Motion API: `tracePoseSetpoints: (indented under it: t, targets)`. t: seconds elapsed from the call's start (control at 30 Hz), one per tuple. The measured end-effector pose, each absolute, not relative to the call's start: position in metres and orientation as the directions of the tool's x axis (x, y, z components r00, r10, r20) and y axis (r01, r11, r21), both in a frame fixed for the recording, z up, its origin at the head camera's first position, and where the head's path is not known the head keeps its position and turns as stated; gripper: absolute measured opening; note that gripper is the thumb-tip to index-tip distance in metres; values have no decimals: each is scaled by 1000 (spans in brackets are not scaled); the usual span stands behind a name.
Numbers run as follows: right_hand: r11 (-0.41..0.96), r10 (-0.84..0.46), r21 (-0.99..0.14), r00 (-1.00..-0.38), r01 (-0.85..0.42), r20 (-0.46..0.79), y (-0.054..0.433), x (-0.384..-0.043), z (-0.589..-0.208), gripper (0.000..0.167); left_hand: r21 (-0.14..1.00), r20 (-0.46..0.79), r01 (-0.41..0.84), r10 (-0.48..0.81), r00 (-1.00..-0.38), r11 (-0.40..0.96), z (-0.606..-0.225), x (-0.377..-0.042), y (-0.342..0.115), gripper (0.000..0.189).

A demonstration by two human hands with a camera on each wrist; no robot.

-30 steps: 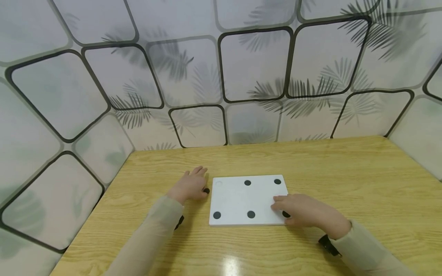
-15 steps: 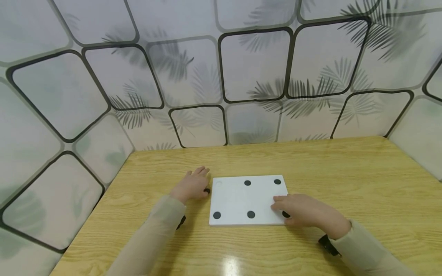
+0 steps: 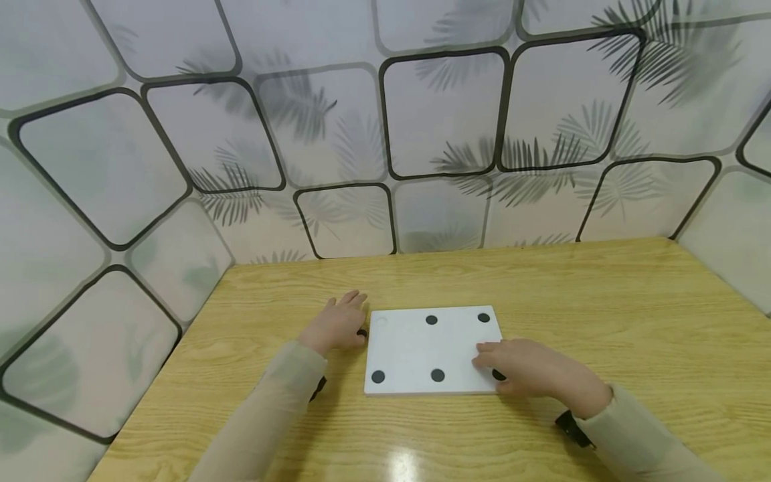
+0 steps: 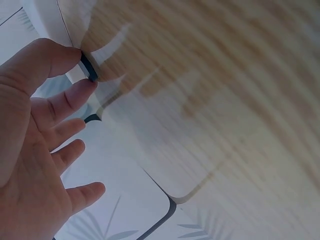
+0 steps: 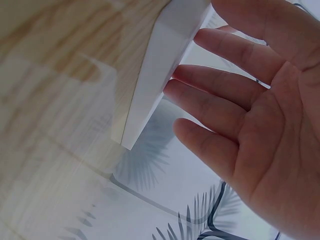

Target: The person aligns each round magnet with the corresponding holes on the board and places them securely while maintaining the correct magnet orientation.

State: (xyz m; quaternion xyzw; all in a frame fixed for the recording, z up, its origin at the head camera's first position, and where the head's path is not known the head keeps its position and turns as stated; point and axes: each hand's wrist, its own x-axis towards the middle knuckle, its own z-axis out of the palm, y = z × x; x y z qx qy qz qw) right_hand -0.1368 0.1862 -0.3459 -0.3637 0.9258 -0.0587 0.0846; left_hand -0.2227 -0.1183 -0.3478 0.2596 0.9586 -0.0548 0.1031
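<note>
A flat white board (image 3: 406, 348) lies on the wooden table, with black discs along its near and far edges. At its far left corner shows a faint round recess (image 3: 382, 322) without a disc. Just off the board's left edge, my left hand (image 3: 334, 327) pinches a black disc (image 4: 89, 65) on edge between thumb and index finger, the other fingers spread. My right hand (image 3: 533, 368) rests at the board's right side, fingertips on its surface and partly covering the near right disc (image 3: 498, 375). In the right wrist view its fingers lie fairly straight along the board's side (image 5: 160, 65).
The wooden table (image 3: 602, 301) reaches back to a padded wall (image 3: 446, 114) with leaf prints and dark outlines. Similar panels flank it left and right. A dark strap (image 3: 573, 428) sits at my right wrist.
My left hand has shifted slightly to the right, closer to the board, with the disc still pinched. The board and my right hand have stayed in place.
</note>
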Motion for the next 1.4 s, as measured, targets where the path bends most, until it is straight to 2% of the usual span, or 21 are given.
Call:
tracePoseSetpoints:
  t: [0.87, 1.13, 1.4]
  targets:
    - [748, -663, -172, -735, -641, -144, 186, -136, -346, 36, -106, -185, 556, 533, -826, 825, -341, -230, -114, 27]
    - [732, -680, -160, -725, -662, -111, 187, -137, -346, 36, -75, -185, 543, 524, -832, 836, -337, -233, -104, 27]
    - [742, -669, -161, -732, -650, -128, 186, -137, -346, 36, -64, -206, 539, 518, -830, 840, -335, -234, -96, 31]
